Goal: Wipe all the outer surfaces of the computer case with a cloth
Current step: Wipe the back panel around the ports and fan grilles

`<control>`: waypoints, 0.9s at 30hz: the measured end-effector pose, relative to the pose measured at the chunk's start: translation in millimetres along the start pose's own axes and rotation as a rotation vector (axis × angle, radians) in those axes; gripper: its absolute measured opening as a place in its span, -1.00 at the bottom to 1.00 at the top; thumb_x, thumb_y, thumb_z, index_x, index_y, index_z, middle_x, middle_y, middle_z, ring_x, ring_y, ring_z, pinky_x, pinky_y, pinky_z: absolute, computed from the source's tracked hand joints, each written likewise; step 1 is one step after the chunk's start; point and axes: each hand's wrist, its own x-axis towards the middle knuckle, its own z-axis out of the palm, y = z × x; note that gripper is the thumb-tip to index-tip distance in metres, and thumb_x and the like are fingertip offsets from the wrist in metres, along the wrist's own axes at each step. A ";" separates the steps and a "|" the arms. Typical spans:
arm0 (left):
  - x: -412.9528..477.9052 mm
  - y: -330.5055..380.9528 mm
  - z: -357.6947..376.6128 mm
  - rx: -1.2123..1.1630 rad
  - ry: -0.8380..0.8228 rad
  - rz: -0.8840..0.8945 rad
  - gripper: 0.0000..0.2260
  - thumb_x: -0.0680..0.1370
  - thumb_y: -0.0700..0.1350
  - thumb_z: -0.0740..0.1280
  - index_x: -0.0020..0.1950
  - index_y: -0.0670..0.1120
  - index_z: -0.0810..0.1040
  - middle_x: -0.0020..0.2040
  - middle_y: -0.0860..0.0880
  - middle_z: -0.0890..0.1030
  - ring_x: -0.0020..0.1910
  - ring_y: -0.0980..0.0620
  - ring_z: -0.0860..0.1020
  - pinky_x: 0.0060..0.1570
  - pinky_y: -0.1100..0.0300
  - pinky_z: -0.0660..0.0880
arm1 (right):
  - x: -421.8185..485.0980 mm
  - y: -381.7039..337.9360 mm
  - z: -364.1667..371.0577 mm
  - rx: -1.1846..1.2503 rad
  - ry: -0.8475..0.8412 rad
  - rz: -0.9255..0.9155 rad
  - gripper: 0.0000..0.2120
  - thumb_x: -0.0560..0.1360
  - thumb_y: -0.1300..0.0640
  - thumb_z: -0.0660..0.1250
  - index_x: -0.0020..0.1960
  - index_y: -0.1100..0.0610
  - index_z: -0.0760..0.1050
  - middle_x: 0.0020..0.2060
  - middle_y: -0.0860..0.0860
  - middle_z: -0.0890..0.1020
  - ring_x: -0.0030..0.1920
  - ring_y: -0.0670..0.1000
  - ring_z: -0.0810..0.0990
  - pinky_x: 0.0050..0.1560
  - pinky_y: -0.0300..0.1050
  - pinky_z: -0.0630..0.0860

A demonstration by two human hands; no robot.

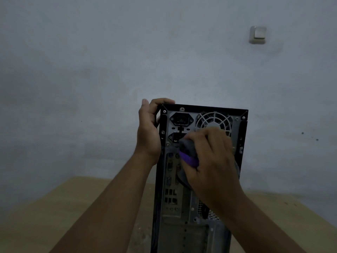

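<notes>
So, head view: the computer case (182,234) stands upright on the table (73,207), back panel facing the person. The left hand (148,130) grips its top-left corner, and the right hand (209,157) bunches the cloth (188,154) against the panel under the fan grille (215,117). Looks mid-job. The lower ports (170,194) probably remain and might snag the cloth. A wall switch (258,35) sits behind.

Wall switch (258,35) on grey wall (91,70); tan wooden table (54,207) below.
</notes>
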 end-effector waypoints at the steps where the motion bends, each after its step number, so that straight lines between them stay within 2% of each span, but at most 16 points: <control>1: -0.2 -0.2 0.0 0.004 0.000 0.001 -0.45 0.71 0.15 -0.15 0.14 -0.16 0.52 0.03 -0.16 0.61 -0.01 -0.12 0.61 -0.06 0.02 0.59 | 1.2 -3.9 -0.5 -0.046 -0.017 -0.014 -0.68 0.44 0.02 0.33 0.11 0.19 0.54 0.00 0.13 0.51 0.03 0.12 0.48 0.07 0.02 0.43; 5: 0.1 -0.7 0.3 0.006 0.004 0.005 -0.47 0.67 0.20 -0.09 0.11 -0.12 0.54 0.06 -0.18 0.60 0.04 -0.16 0.60 0.01 -0.04 0.58 | 9.0 -17.4 -0.8 -0.212 -0.010 0.041 -0.75 0.39 0.13 0.49 -0.01 0.21 0.55 -0.10 0.15 0.53 -0.08 0.17 0.51 -0.07 0.05 0.43; 8: 1.8 -0.6 -1.6 0.003 -0.005 -0.004 -0.47 0.62 0.24 -0.05 0.09 -0.10 0.56 0.07 -0.18 0.61 0.09 -0.20 0.58 0.12 -0.16 0.54 | 18.0 -26.5 3.6 -0.230 0.018 0.109 -0.78 0.36 0.17 0.52 -0.13 0.21 0.51 -0.21 0.14 0.51 -0.21 0.12 0.48 -0.20 -0.03 0.42; 11: 2.6 -0.3 -3.6 0.011 -0.013 -0.008 -0.47 0.61 0.25 -0.03 0.07 -0.08 0.58 0.07 -0.18 0.62 0.12 -0.23 0.58 0.20 -0.24 0.50 | 20.8 -33.1 7.7 -0.225 0.000 0.117 -0.79 0.34 0.24 0.52 -0.16 0.24 0.50 -0.25 0.15 0.51 -0.30 0.09 0.47 -0.30 -0.08 0.43; 15: 2.0 1.5 -4.1 0.035 -0.030 -0.018 -0.47 0.59 0.25 -0.03 0.08 -0.08 0.57 0.07 -0.19 0.62 0.11 -0.22 0.58 0.21 -0.27 0.49 | 18.1 -21.7 -0.5 -0.297 -0.063 -0.088 -0.87 0.36 0.28 0.41 -0.12 0.29 0.52 -0.24 0.20 0.53 -0.29 0.13 0.50 -0.29 -0.02 0.48; 18: 2.3 3.5 -3.8 0.085 -0.024 -0.002 -0.48 0.60 0.23 -0.05 0.07 -0.07 0.58 0.08 -0.17 0.62 0.11 -0.20 0.59 0.20 -0.22 0.51 | 27.2 -11.0 -9.2 -0.318 -0.134 -0.200 -0.88 0.34 0.23 0.35 -0.14 0.26 0.52 -0.26 0.17 0.52 -0.31 0.11 0.48 -0.32 -0.06 0.38; 20: 2.2 1.7 -3.6 0.092 -0.010 0.009 -0.49 0.60 0.22 -0.05 0.05 -0.05 0.58 0.09 -0.18 0.62 0.11 -0.20 0.58 0.20 -0.20 0.51 | 34.8 -7.6 -12.0 -0.306 -0.191 -0.231 -0.87 0.32 0.21 0.39 -0.17 0.22 0.50 -0.28 0.14 0.51 -0.34 0.09 0.45 -0.31 -0.11 0.28; 24: 2.2 -1.4 -2.1 0.089 0.019 0.024 -0.51 0.60 0.22 -0.02 0.03 -0.04 0.60 0.08 -0.18 0.61 0.10 -0.19 0.57 0.18 -0.20 0.50 | 40.7 -3.0 -15.0 -0.246 -0.266 -0.232 -0.80 0.30 0.14 0.47 -0.16 0.18 0.50 -0.27 0.10 0.50 -0.34 0.06 0.44 -0.31 -0.14 0.28; 27: 2.5 -0.5 -1.2 0.127 0.026 0.051 -0.53 0.58 0.24 0.03 0.00 0.00 0.62 0.12 -0.23 0.60 0.17 -0.27 0.56 0.32 -0.33 0.41 | 47.1 -3.8 -21.1 -0.249 -0.328 -0.220 -0.80 0.36 0.06 0.42 -0.13 0.16 0.51 -0.24 0.08 0.51 -0.31 0.03 0.40 -0.28 -0.13 0.31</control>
